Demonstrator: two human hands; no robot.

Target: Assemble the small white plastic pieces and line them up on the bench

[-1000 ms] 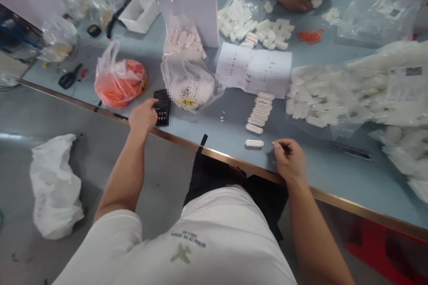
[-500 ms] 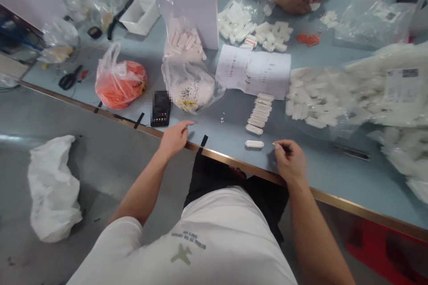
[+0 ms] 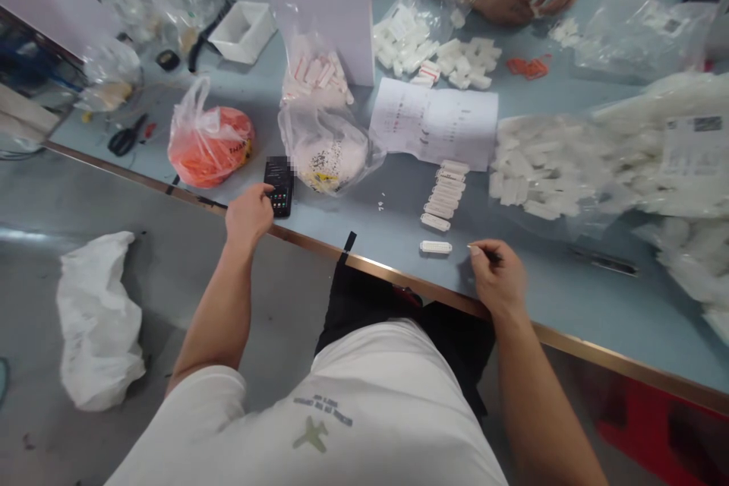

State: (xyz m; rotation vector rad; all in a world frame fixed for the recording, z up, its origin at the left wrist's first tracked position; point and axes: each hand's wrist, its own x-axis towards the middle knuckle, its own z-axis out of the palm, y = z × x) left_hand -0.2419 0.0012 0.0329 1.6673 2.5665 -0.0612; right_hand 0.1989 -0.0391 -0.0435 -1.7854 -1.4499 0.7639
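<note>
My left hand (image 3: 249, 214) is over the near edge of the table beside a black phone (image 3: 283, 201). Its index finger reaches onto the phone's lit screen; the other fingers are curled and hold nothing. On the right, my right hand (image 3: 497, 273) is closed round a thin dark tool with a small pale tip, mostly hidden by the fingers. Just left of that tip lies a single white slotted plastic piece (image 3: 436, 247). Above it, several similar white pieces (image 3: 445, 194) are lined up in a column reaching the printed sheet (image 3: 433, 118).
Bags of white parts (image 3: 547, 167) fill the right side, near a dark slim tool (image 3: 612, 264). An orange-filled bag (image 3: 210, 140) and a clear bag of white bits (image 3: 330, 156) stand left. Across the table, a co-worker's hands (image 3: 524, 0) handle a small white part. Scissors (image 3: 126, 137) lie far left.
My left hand has moved left from the table edge onto the phone, its index finger now at the screen. My right hand stays put, still gripping the thin tool.
</note>
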